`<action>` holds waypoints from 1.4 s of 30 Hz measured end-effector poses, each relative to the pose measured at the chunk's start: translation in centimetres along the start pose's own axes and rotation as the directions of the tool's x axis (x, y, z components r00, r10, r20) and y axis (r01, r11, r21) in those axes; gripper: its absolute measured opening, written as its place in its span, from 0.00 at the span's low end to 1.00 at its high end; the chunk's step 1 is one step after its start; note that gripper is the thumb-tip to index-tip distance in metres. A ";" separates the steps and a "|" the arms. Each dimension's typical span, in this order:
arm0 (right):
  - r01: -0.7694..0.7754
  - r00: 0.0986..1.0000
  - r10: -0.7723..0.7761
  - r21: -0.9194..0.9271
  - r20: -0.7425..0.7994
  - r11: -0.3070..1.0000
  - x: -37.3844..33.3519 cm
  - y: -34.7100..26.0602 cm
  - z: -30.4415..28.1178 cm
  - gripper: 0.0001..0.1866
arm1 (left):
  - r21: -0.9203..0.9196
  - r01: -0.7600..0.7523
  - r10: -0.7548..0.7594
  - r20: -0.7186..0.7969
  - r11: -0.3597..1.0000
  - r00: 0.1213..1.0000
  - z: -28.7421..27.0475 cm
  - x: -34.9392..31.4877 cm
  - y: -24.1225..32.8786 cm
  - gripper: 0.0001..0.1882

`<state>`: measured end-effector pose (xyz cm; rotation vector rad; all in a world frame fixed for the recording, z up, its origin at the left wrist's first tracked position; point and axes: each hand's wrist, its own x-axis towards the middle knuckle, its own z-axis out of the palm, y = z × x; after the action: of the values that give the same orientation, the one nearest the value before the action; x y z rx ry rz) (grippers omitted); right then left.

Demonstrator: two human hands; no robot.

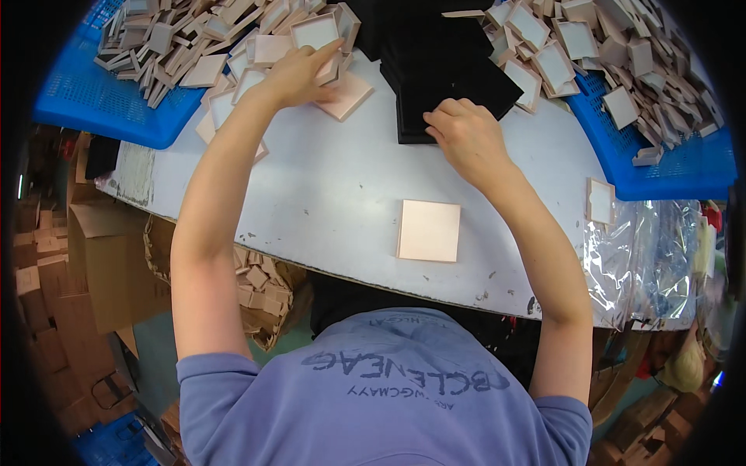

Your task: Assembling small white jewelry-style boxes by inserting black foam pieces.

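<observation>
My left hand (299, 76) reaches into a heap of pale pink box halves at the back left. Its index finger lies along an open box half with a white inside (315, 33), while thumb and fingers close round another pink box half (329, 71); the thumb is slightly blurred. A further pink box piece (347, 97) lies flat beneath that hand. My right hand (466, 133) is curled at the front of a stack of black pads (458, 74), its fingertips pinched at the edge of a pad. Nearer me, a square pink box (429, 231) sits alone on the table.
Blue plastic baskets (148, 124) (660, 182) heaped with box halves stand at both sides of the white table (334, 225). Clear plastic bags (641, 256) hang over the right edge. Below the left edge, a carton (268, 303) holds small box pieces.
</observation>
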<state>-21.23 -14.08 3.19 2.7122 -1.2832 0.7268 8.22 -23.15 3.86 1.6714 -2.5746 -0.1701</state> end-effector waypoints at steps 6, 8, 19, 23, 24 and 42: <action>-0.041 0.996 0.044 0.048 -0.075 0.998 -0.3 0.1 0.7 0.06 | -0.247 0.008 -0.029 -0.083 0.969 0.996 -1.9 -3.2 2.6 0.49; -0.056 0.993 0.063 0.079 -0.095 0.995 -0.2 0.0 0.8 0.06 | -0.356 -0.031 -0.035 -0.179 0.934 0.983 -2.6 -4.9 3.7 0.48; 0.025 0.807 0.079 0.168 -0.585 0.986 -4.6 -1.2 -4.8 0.09 | -0.534 -0.347 0.159 -0.367 0.771 0.917 7.4 -15.2 19.5 0.48; 0.234 0.956 -0.218 0.063 -0.195 0.970 -10.3 -3.9 -5.3 0.12 | -0.594 -0.373 0.084 -0.455 0.713 0.886 9.3 -15.1 20.0 0.57; 0.230 0.958 -0.214 0.061 -0.192 0.971 -11.0 -4.4 -5.6 0.12 | -0.655 -0.342 0.027 -0.441 0.674 0.897 9.5 -15.1 20.1 0.59; -0.616 0.759 0.647 -0.409 -0.077 0.673 -20.6 10.8 -9.6 0.07 | -0.579 -0.318 0.178 -0.286 0.751 0.941 7.3 -15.3 20.0 0.36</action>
<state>-44.25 -4.04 1.17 1.9433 -2.1526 0.3072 -4.49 -0.72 -0.73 1.0274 -2.1936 -0.6942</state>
